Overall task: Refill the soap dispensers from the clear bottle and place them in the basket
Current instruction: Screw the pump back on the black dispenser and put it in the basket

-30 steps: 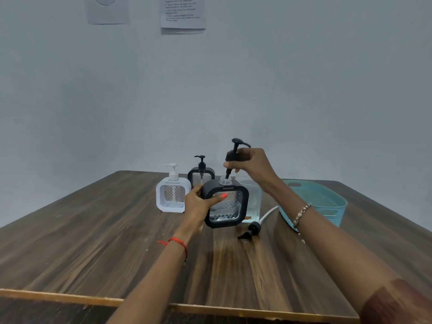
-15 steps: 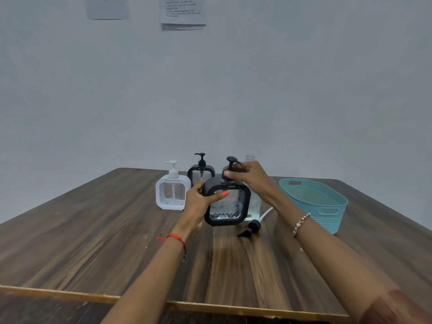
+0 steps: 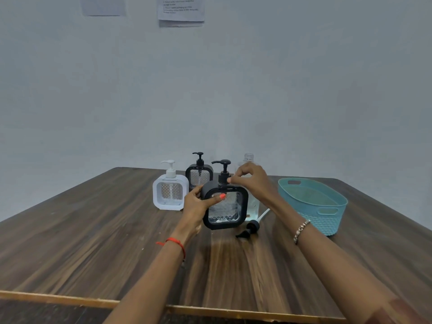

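Observation:
A black square soap dispenser (image 3: pixel 230 212) stands on the wooden table (image 3: pixel 93 242), its clear patterned window facing me. My left hand (image 3: pixel 198 205) grips its left side, thumb on the front. My right hand (image 3: pixel 249 177) pinches the collar of the black pump (image 3: pixel 223 171), which sits in the dispenser's neck. Behind my right hand stands the clear bottle (image 3: pixel 249 160), uncapped and mostly hidden. A white dispenser (image 3: pixel 170 189) and a second black dispenser (image 3: pixel 199 175) stand at the back left. The teal basket (image 3: pixel 327 213) sits at the right.
A loose black pump (image 3: pixel 249 229) with a white tube lies on the table just right of the held dispenser. Papers (image 3: pixel 181 10) hang on the grey wall. The table's front edge runs near the bottom of the view.
My right hand has lowered the black pump into the dispenser's neck; a second ago it was lifted above the opening. My left hand has kept hold of the body.

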A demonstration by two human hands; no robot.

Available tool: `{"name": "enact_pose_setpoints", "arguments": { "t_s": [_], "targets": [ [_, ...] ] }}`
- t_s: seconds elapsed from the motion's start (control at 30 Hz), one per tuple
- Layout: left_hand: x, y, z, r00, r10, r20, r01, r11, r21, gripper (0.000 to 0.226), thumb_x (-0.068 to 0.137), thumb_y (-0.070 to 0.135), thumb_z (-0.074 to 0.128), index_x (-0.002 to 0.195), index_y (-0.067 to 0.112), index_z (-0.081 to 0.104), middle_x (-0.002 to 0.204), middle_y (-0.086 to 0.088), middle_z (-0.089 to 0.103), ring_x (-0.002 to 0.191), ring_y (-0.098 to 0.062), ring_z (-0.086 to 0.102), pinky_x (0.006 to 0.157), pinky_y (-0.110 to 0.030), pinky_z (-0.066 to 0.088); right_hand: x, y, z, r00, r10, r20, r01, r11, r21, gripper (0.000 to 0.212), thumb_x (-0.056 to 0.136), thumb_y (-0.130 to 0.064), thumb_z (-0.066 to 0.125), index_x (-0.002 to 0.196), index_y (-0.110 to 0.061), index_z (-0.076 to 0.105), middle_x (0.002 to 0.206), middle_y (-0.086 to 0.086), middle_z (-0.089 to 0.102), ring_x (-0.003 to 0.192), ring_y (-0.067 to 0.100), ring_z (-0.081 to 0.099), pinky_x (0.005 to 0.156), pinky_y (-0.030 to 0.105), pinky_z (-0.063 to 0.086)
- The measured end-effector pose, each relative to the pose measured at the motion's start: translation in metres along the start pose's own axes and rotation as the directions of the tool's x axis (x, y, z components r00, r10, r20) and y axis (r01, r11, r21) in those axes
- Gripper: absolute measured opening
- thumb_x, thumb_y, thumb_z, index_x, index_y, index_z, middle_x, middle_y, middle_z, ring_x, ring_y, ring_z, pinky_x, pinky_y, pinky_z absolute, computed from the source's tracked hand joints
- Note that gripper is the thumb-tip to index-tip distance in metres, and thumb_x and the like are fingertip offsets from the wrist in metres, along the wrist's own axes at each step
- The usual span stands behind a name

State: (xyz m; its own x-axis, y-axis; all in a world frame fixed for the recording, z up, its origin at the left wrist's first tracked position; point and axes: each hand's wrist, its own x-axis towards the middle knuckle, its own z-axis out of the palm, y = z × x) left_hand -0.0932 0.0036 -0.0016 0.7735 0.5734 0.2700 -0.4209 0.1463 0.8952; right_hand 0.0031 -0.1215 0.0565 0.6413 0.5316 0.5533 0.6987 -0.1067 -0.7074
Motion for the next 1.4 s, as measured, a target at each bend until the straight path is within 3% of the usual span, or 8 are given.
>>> {"name": "enact_pose_setpoints", "arguments": {
  "t_s": [0.23,0.43,0.6,0.73,0.87,1.03,1.17,1.4],
  "targets": [
    [0.000,0.001,0.004,1.000,-0.008,0.002,0.008,1.000,-0.016,0.037,0.065,-0.009,0.075,0.094,0.010,0.063,0.088,-0.007,0.070,0.068,-0.010,0.070,0.057,-0.022,0.055,0.004,-0.003,0.001,0.990,-0.004,0.144,-0.031,0.971,0.239,0.039,0.075,0.004,0.068,0.108,-0.016,0.060,0.092,0.004,0.067,0.083,0.010,0.065,0.074,0.018,0.053],
    [0.000,0.003,0.004,1.000,-0.006,0.023,0.006,1.000,-0.008,0.037,0.065,-0.010,0.075,0.092,0.012,0.063,0.088,-0.006,0.070,0.070,-0.010,0.070,0.059,-0.023,0.056,0.007,-0.002,0.002,0.996,0.059,0.072,-0.068,0.987,0.142,0.029,0.067,-0.024,0.082,0.086,-0.005,0.070,0.060,-0.003,0.058,0.053,0.001,0.054,0.052,0.005,0.040],
    [-0.004,0.004,0.005,0.999,0.008,0.045,-0.009,1.000,0.020,0.038,0.065,-0.011,0.075,0.093,0.011,0.063,0.089,-0.005,0.070,0.071,-0.009,0.070,0.061,-0.021,0.056,0.012,0.003,-0.005,0.997,0.078,-0.002,-0.077,0.985,0.151,0.077,0.056,-0.049,0.078,0.079,0.022,0.056,0.069,0.013,0.048,0.065,0.020,0.042,0.053,0.019,0.034],
    [-0.004,0.008,0.007,0.999,-0.003,0.043,0.004,1.000,-0.025,0.035,0.067,-0.012,0.073,0.091,0.011,0.062,0.088,-0.006,0.069,0.067,-0.009,0.070,0.057,-0.022,0.056,0.009,-0.003,-0.011,0.972,0.113,0.204,-0.150,0.974,0.173,0.031,0.064,-0.022,0.077,0.088,-0.006,0.065,0.084,0.009,0.061,0.075,0.011,0.056,0.061,0.014,0.042],
    [-0.004,0.010,0.011,0.999,0.003,0.049,-0.002,1.000,-0.020,0.034,0.068,-0.013,0.072,0.092,0.010,0.062,0.087,-0.006,0.069,0.065,-0.008,0.070,0.055,-0.020,0.055,0.008,0.001,-0.006,0.975,0.088,0.205,-0.126,0.976,0.179,0.040,0.071,-0.015,0.077,0.109,-0.006,0.066,0.103,0.014,0.068,0.090,0.019,0.065,0.076,0.018,0.052],
    [-0.005,0.006,0.010,1.000,-0.004,0.026,0.004,1.000,-0.023,0.041,0.067,-0.012,0.073,0.103,0.003,0.060,0.088,-0.009,0.069,0.066,-0.009,0.070,0.055,-0.021,0.055,0.004,-0.010,0.006,0.995,0.088,0.056,-0.085,0.995,-0.043,0.042,0.064,-0.034,0.083,0.087,-0.008,0.059,0.081,0.002,0.059,0.071,0.010,0.055,0.064,0.021,0.044],
    [-0.005,0.005,0.009,1.000,-0.009,0.022,0.010,0.999,-0.035,0.037,0.067,-0.011,0.073,0.097,0.007,0.062,0.088,-0.008,0.069,0.067,-0.011,0.071,0.056,-0.022,0.055,0.002,-0.014,-0.001,0.974,0.075,0.212,-0.095,0.992,0.086,0.029,0.079,-0.017,0.072,0.106,-0.012,0.064,0.098,0.000,0.065,0.093,0.014,0.062,0.086,0.027,0.050],
    [-0.008,0.010,0.012,1.000,0.006,0.002,-0.006,0.998,-0.055,0.033,0.067,-0.013,0.072,0.091,0.009,0.062,0.083,-0.006,0.069,0.062,-0.008,0.070,0.053,-0.020,0.054,0.000,-0.019,-0.001,0.992,0.113,0.050,-0.120,0.979,0.162,0.038,0.066,-0.006,0.081,0.101,-0.003,0.069,0.081,-0.002,0.069,0.063,-0.005,0.062,0.058,0.005,0.047]
  ]
}}
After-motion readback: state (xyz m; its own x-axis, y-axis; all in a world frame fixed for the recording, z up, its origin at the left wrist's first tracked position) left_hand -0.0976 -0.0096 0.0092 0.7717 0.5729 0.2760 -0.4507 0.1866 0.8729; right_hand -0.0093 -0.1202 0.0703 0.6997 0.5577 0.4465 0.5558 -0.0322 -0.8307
